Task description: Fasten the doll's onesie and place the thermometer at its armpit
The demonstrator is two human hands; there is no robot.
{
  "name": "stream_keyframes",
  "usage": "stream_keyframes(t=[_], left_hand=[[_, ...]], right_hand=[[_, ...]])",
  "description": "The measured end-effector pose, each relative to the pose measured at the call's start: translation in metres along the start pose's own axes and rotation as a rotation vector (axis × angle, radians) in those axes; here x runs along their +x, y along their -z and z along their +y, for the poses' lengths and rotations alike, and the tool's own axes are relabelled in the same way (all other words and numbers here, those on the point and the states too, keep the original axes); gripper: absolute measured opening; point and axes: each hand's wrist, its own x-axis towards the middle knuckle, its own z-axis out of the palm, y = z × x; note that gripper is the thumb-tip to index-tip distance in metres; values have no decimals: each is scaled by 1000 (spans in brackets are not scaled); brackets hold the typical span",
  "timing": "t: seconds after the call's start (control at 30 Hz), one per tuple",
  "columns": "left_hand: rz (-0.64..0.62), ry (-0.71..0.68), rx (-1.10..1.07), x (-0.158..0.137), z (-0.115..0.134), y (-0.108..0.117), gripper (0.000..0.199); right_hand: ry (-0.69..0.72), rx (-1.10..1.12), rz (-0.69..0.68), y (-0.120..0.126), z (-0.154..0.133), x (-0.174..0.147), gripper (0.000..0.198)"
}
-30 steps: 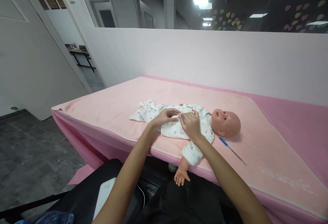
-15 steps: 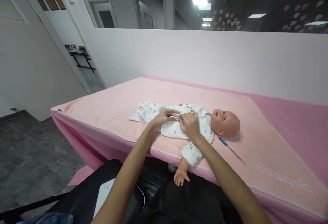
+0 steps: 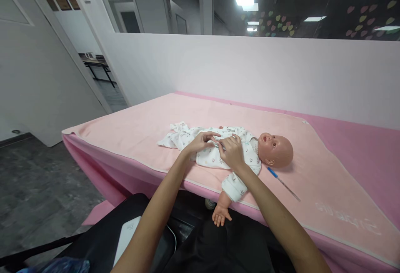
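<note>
A baby doll [image 3: 277, 151] lies on its back with its head to the right, dressed in a white printed romper [image 3: 211, 159]. My left hand [image 3: 201, 141] pinches the edge of the romper's front opening at the belly. Close against it, my right hand [image 3: 231, 151] grips the same edge with bent fingers. The bit of cloth between my fingertips is mostly hidden. One doll arm [image 3: 222, 210] hangs over the near edge of the table, its sleeve cuff [image 3: 233, 186] under my right forearm.
A thermometer-like stick with a blue cap [image 3: 272, 172] lies beside the doll's head. Pink cloth [image 3: 131, 127] covers the table. Below it stands a black seat [image 3: 103, 227] with a white flat object [image 3: 126, 233]. A white wall [image 3: 250, 73] rises behind.
Both hands stay at the same spot on the romper, with barely visible finger movement. The view has shifted very slightly.
</note>
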Motion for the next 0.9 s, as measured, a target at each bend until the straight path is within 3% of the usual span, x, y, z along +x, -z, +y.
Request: stream_keyframes(t=[0.37,0.9], left_hand=[[-53,-36,17,-3,5,0,46],[-8,-7,25,-2,5,-2,44]], right_hand=[[-29,-15,14,-1,1,0,19],[-28,-10,7,0,1,0,17]])
